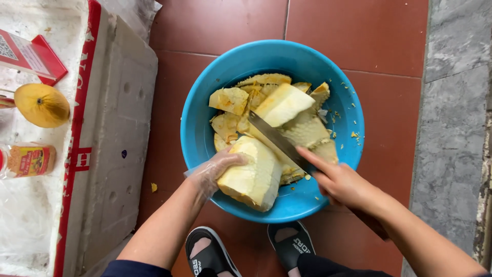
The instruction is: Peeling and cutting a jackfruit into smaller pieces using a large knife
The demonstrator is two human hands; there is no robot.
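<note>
A round blue basin (205, 97) sits on the red tiled floor, holding several pale yellow chunks of cut fruit with rough rind. My left hand (215, 170), in a clear plastic glove, grips a large wedge of the fruit (253, 177) that leans on the basin's near rim. My right hand (341, 182) holds a long knife (279, 140) by its handle, forefinger stretched along the blade's back. The blade points up and left, lying across the pile between the big wedge and another pale piece (283, 104).
A white foam box (110, 128) with red tape stands at the left, carrying a yellow round fruit (42, 105), a small jar (28, 160) and a red card (31, 56). Grey stone paving (453, 128) runs along the right. My black sandals (212, 254) are below the basin.
</note>
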